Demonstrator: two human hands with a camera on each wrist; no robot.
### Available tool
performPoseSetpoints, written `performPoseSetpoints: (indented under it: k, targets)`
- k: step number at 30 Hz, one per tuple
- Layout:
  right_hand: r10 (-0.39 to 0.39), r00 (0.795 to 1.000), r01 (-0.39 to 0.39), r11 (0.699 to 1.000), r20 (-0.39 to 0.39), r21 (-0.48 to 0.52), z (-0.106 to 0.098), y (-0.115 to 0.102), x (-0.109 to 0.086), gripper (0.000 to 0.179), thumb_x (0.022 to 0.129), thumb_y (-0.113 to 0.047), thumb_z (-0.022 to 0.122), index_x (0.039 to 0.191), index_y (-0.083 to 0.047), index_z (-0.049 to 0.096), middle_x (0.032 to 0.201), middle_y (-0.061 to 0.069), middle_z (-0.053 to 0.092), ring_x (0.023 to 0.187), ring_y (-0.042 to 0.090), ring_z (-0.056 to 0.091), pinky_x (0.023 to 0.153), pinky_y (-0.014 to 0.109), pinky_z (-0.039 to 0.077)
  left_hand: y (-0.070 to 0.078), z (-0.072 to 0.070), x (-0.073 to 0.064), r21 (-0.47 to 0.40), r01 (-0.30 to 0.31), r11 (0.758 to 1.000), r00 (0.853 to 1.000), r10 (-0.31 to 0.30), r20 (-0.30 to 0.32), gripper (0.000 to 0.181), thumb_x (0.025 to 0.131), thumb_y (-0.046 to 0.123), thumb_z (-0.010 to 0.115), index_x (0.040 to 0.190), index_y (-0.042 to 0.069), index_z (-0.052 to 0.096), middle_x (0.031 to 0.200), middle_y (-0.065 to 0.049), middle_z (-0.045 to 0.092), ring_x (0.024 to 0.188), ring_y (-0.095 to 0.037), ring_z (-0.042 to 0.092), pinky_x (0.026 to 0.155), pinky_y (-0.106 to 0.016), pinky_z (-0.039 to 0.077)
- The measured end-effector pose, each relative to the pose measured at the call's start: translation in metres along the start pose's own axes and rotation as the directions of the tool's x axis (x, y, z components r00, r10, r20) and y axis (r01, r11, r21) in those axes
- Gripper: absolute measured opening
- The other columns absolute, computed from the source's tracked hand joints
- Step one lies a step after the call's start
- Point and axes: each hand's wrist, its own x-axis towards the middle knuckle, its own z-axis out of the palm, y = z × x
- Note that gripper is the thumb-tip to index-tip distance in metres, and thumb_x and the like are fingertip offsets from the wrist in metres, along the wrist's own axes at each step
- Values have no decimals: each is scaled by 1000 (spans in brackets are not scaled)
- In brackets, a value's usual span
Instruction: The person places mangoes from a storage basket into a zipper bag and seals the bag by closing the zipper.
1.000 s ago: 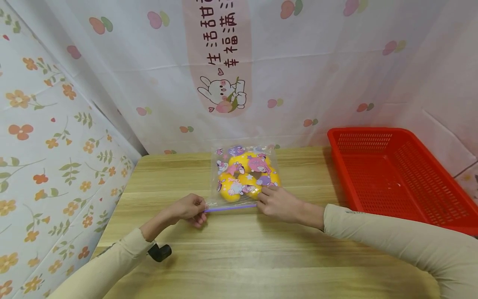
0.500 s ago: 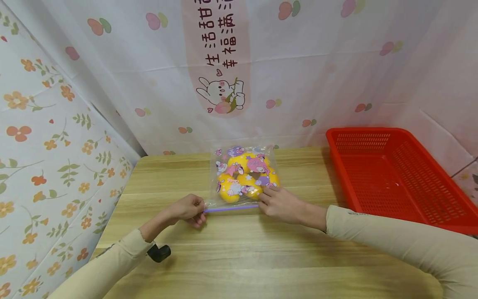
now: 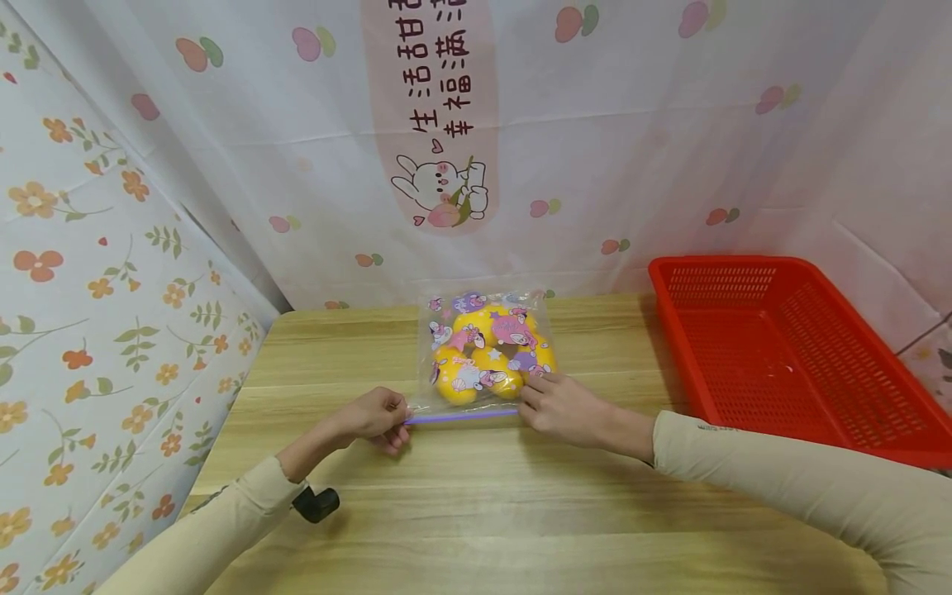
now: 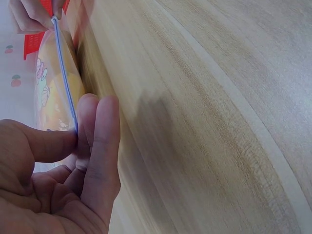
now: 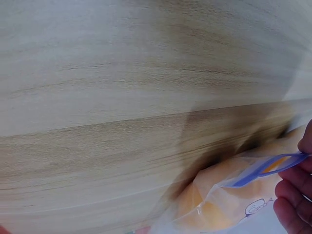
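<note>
A clear zip bag with cartoon prints lies flat on the table, several rounded yellow things inside it. My left hand pinches the left end of its purple zip strip between thumb and fingers. At the strip's right part, my right hand pinches it too. The left wrist view shows a small pale piece on the strip at the right hand's fingertips. Beside the right fingers, the purple edges stand slightly apart in the right wrist view. The right fingers hide the strip's right end in the head view.
A red plastic basket with perforated walls stands at the right of the wooden table. Patterned cloth hangs behind and at the left. A black piece juts out from my left wrist.
My right hand has shifted slightly right along the zip strip, showing a little more purple. My left hand keeps its hold on the left end, and the bag has stayed in place.
</note>
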Motion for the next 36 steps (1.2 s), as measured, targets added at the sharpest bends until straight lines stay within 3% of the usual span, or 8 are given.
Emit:
performPoseSetpoints:
  k: [5,12,24,36]
  targets:
    - [1,1000,0,1000,-21,2,2,0,-2,10,87,-10,79,87,-8,70,93,8,68,105,31,66,83,35,57,1,0,0,-2,-4,1000,1000,4,3,24,107,3,46,90,-10,58,74,-12,66,60,-13,62,63,-35,62]
    - [1,1000,-1,1000,0,7,2,0,-5,8,87,-9,79,87,-8,71,94,6,69,94,24,65,83,34,57,0,0,-1,-3,0,1000,1000,0,6,24,107,2,45,90,-10,58,74,-12,66,60,-13,62,62,-34,61]
    - [9,1000,-9,1000,9,13,1,0,-9,9,87,-9,79,87,-9,70,90,6,67,98,26,65,78,34,57,0,0,0,-1,-9,1000,1000,9,1,24,107,3,46,89,-10,57,73,-11,65,60,-13,61,62,-34,61]
    - [15,1000,-15,1000,20,10,1,0,-13,9,88,-11,79,86,-9,70,83,4,63,82,21,59,71,31,55,-1,0,1,2,-15,1000,1000,15,3,24,107,2,46,90,-10,58,73,-11,65,60,-13,61,62,-35,61]
